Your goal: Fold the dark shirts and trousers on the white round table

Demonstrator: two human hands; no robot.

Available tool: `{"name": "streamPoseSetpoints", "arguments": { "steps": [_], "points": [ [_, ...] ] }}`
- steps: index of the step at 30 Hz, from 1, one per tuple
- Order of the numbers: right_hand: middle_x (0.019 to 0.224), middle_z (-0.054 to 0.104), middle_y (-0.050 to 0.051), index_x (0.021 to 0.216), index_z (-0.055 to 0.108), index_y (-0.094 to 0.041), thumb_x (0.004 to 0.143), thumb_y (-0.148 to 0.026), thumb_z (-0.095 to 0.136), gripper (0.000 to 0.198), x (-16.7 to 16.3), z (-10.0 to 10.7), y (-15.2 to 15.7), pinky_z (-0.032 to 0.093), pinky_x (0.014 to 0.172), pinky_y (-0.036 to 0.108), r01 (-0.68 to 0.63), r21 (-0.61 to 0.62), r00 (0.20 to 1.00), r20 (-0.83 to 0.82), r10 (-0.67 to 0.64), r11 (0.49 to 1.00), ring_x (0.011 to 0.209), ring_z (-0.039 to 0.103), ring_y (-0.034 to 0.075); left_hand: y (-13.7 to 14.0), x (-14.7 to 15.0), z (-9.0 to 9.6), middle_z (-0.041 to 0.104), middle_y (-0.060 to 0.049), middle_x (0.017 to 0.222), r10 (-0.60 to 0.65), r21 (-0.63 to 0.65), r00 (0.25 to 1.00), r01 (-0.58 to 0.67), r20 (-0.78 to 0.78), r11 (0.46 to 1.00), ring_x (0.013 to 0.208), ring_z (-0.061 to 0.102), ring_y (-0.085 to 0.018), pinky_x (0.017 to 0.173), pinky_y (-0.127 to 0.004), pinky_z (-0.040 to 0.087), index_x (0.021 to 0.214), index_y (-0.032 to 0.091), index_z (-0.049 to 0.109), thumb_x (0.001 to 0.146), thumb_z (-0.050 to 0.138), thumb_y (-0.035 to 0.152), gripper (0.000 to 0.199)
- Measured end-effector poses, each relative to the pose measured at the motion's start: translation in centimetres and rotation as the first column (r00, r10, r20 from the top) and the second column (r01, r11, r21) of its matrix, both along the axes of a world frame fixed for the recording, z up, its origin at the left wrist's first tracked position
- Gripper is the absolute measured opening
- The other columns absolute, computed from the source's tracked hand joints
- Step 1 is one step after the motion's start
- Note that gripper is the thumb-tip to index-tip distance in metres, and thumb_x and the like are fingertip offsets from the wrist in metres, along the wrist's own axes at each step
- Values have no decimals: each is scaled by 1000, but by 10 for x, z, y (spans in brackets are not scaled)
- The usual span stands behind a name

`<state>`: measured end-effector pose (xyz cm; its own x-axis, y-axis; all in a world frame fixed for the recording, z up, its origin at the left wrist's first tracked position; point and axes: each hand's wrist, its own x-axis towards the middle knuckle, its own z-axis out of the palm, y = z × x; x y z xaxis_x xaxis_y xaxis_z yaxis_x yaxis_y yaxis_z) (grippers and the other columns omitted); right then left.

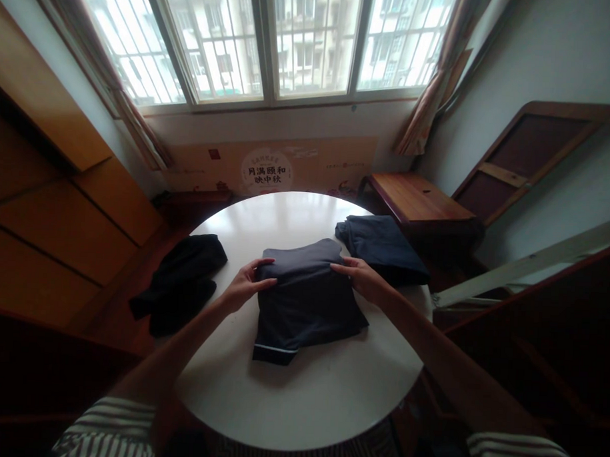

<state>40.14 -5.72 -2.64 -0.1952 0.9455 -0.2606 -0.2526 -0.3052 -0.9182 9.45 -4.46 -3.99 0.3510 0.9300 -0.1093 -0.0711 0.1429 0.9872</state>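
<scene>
A dark grey shirt (307, 298), partly folded, lies in the middle of the round white table (298, 415). One short sleeve with a thin white stripe sticks out at its lower left. On the shirt's left edge my left hand (245, 286) is closed, thumb and forefinger over the cloth and the other fingers hidden. Opposite it, my right hand (366, 280) grips the right edge in the same way. The shirt's far edge rises slightly between both hands. Just beyond my right hand rests a folded dark blue garment (384, 248).
A black garment (183, 284) hangs partly over the table's left edge. Behind to the right stands a low wooden table (421, 196). Wooden cabinets (39, 246) line the left side, and a barred window (271, 47) spans the far wall above a printed banner (307, 162).
</scene>
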Motion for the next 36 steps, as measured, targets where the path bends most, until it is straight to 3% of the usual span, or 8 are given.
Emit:
{"name": "streamPoseSetpoints", "arguments": {
  "steps": [4,7,10,16,22,25,30,36],
  "points": [
    [97,75,5,108,67,-20,80,-23,75,30,-1,3,-7,59,82,27,12,-31,999,-34,-13,999,84,72,17,-8,-2,8,66,-6,105,-50,31,999,51,-10,998,91,66,-17,81,-28,56,131,16,54,58,91,21,82],
    [105,73,5,126,56,-23,82,-25,73,47,-3,5,-10,57,92,35,-68,-67,997,-43,65,995,91,72,19,-12,-1,8,61,-9,119,-87,73,996,87,-13,994,100,65,-21,86,-30,56,133,18,52,53,92,15,89],
    [112,71,4,138,45,-27,80,-21,76,66,-6,7,-15,54,98,39,-178,-80,983,-69,172,981,97,71,20,-15,-3,2,61,-8,117,-98,88,995,99,-16,991,101,64,-21,85,-29,55,136,20,48,55,90,15,91],
    [113,69,5,145,35,-28,71,-23,85,89,-4,6,-23,57,92,33,-116,-119,993,18,119,986,97,71,20,-26,-10,-6,66,-4,103,-95,-7,994,94,-49,996,84,66,-15,76,-26,54,135,23,47,65,87,24,80],
    [119,68,6,152,23,-30,74,-24,82,98,-11,15,-24,58,90,34,-197,-185,980,-42,193,963,97,71,21,-28,-11,-12,67,-4,103,-102,-4,994,102,-25,995,88,67,-16,79,-27,54,127,23,53,69,86,30,68],
    [123,67,6,152,21,-31,77,-24,79,95,-18,19,-27,57,93,37,-197,-212,980,-31,195,957,95,72,20,-28,-11,-12,66,-5,104,-101,-1,995,101,-20,995,89,66,-16,80,-27,54,126,22,54,70,86,30,64],
    [114,70,2,137,43,-32,75,-24,79,72,-19,9,-29,60,86,34,-215,-70,974,-92,208,974,92,73,20,-28,-14,-10,65,-4,102,-120,-18,992,120,-43,993,89,66,-17,82,-30,54,126,22,54,70,85,32,64],
    [93,71,-3,120,44,-31,66,-23,85,68,-13,1,-36,60,77,33,-162,19,984,-77,163,987,82,73,20,-35,-20,-10,60,-9,120,-247,-8,959,248,-141,969,111,63,-26,93,-41,54,139,26,43,52,92,21,99]
  ]
}}
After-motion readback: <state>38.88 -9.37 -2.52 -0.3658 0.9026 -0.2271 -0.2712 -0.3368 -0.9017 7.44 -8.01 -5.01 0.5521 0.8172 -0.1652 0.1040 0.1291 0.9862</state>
